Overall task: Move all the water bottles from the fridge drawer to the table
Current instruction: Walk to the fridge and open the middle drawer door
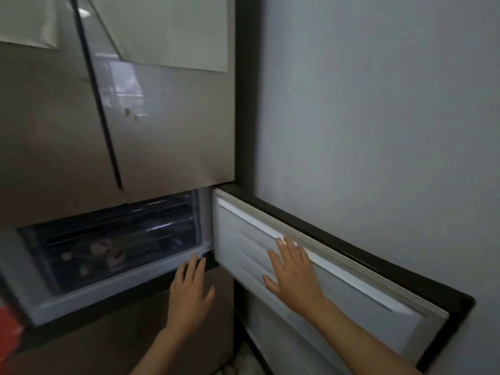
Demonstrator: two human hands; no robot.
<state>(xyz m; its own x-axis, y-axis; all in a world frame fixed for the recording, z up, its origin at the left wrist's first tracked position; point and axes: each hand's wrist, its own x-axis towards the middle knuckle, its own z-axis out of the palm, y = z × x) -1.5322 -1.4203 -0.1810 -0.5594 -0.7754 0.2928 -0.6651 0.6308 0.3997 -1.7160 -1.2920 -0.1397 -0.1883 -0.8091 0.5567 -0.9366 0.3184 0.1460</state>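
A grey wall point(378, 131) fills the right half of the frame; the fridge point(162, 131) fills the left, with paper sheets point(167, 28) on its upper doors. At lower right, the lower door point(351, 307) stands swung open toward the wall. The right hand point(292, 272) lies flat on its inner face with fingers spread, probably to keep it out of the way. At lower left, the opened compartment shows a clear-fronted drawer point(121, 239), not yet pulled out. The left hand point(189, 290), at lower centre, reaches toward the compartment's sill with fingers straight and holding nothing, seemingly on its way to the drawer front. Contact with the sill cannot be told. Blurred red-and-white shapes inside the drawer are likely the bottles point(108, 250). The table is out of view.
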